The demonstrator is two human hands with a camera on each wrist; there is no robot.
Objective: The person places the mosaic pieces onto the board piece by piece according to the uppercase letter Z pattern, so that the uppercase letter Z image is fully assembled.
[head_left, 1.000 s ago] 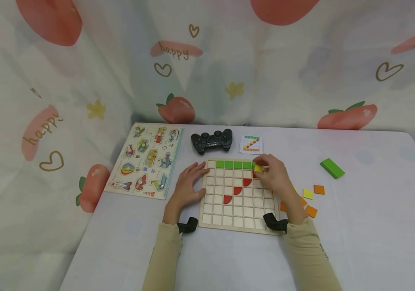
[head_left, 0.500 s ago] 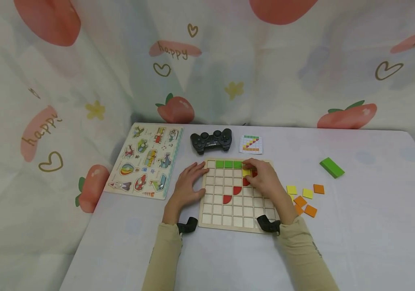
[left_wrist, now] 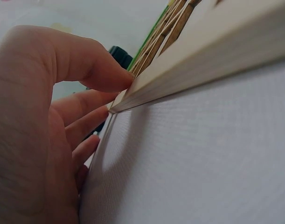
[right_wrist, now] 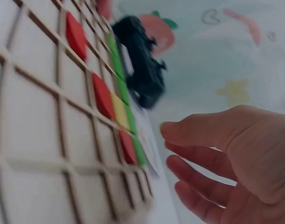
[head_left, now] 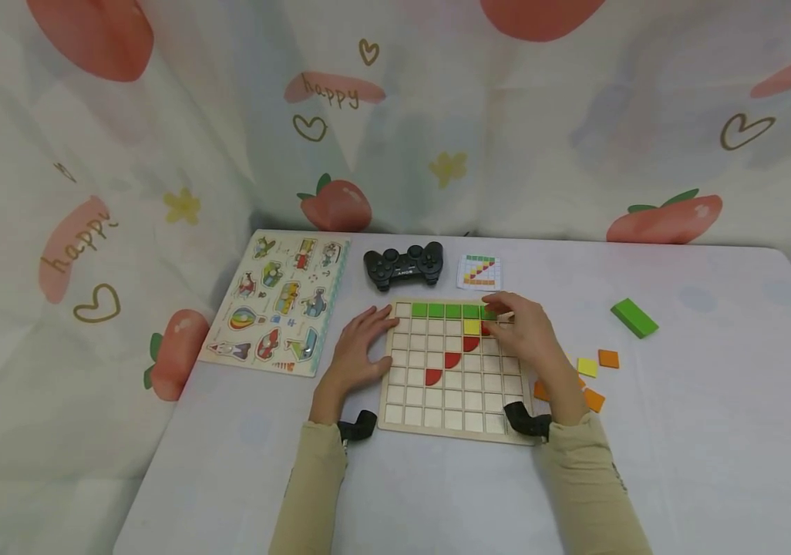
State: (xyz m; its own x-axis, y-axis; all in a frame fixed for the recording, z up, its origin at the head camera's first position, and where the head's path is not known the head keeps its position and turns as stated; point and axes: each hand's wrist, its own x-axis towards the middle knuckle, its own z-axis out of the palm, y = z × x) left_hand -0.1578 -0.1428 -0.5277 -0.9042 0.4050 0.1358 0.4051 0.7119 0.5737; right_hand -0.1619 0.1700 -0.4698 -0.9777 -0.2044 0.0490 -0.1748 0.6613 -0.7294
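My left hand (head_left: 356, 356) rests at the left edge of a wooden grid board (head_left: 433, 397); in the left wrist view its thumb and fingertips touch the board's rim. Over the upper right corner is my right hand (head_left: 527, 335), its fingers loosely bent and holding nothing in the right wrist view. Green square tiles (head_left: 445, 311) line the top row. Just below them lies a yellow square tile (head_left: 471, 327), seated in a cell. Red quarter-round tiles (head_left: 452, 360) run diagonally down to the left. The right hand partly covers the topmost red one.
Loose yellow (head_left: 587, 368) and orange tiles (head_left: 608, 358) lie right of the board, some behind the right forearm. Farther back is a green block (head_left: 634, 318). Behind the board sit a black game controller (head_left: 404, 265) and a pattern card (head_left: 479, 273). A picture puzzle (head_left: 289, 298) lies left.
My right hand carried the yellow tile left, set it in the cell under the green row, let go and moved back right. My left hand stayed at the board's edge.
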